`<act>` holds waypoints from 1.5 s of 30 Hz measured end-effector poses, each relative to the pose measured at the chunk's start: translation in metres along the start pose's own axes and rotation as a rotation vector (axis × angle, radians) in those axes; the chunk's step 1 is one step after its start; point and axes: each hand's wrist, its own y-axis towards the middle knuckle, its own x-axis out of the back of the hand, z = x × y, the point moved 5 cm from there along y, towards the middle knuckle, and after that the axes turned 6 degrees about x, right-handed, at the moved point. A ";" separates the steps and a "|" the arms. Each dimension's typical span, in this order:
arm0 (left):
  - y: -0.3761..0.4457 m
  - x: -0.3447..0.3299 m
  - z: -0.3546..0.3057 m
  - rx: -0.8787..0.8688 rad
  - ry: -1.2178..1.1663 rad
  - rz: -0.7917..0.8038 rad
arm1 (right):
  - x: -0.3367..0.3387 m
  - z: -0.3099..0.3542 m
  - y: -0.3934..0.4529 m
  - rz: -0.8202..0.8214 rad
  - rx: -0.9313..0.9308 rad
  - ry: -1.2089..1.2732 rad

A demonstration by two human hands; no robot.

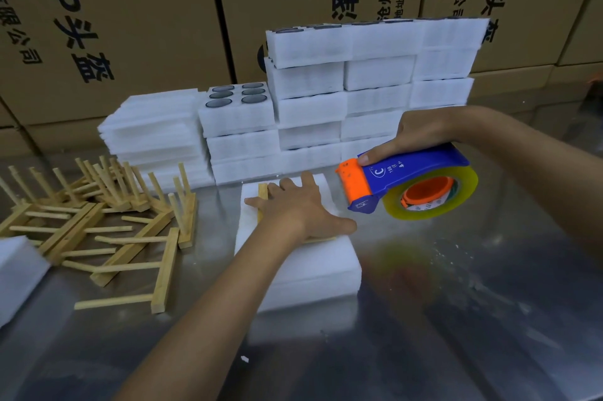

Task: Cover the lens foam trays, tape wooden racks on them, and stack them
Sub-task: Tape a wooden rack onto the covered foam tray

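We note a brushed, reflective sheet-metal table top (456,319), smeared and flecked with white crumbs. The covered white foam tray (306,270) looks soft, matt, faintly fibrous; so do the stacked white foam blocks (359,90). Dark round lenses (225,95) show a glassy sheen. The pale raw-wood peg racks (130,231) are unvarnished, dry. The blue-and-orange plastic tape dispenser (401,182) is smooth, semi-gloss; its yellowish clear tape roll (463,191) is glossy. Brown corrugated cardboard cartons (130,25) are matt, printed black.

Steel table (456,319): foam tray (313,266) centre, wooden racks (107,227) heaped left, tray stacks (342,100) behind.
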 end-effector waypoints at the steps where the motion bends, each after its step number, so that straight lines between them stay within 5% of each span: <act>1: 0.000 0.000 0.000 -0.002 0.000 0.007 | 0.000 0.000 0.001 0.002 0.000 -0.001; 14: -0.003 -0.007 0.002 -0.013 -0.017 -0.100 | -0.022 -0.006 0.014 0.084 -0.019 -0.021; 20: -0.008 -0.016 0.003 -0.060 0.102 -0.267 | -0.044 -0.026 0.022 0.123 -0.019 0.081; 45: -0.007 -0.018 0.002 -0.056 0.077 -0.220 | 0.005 -0.053 0.013 0.085 0.066 0.149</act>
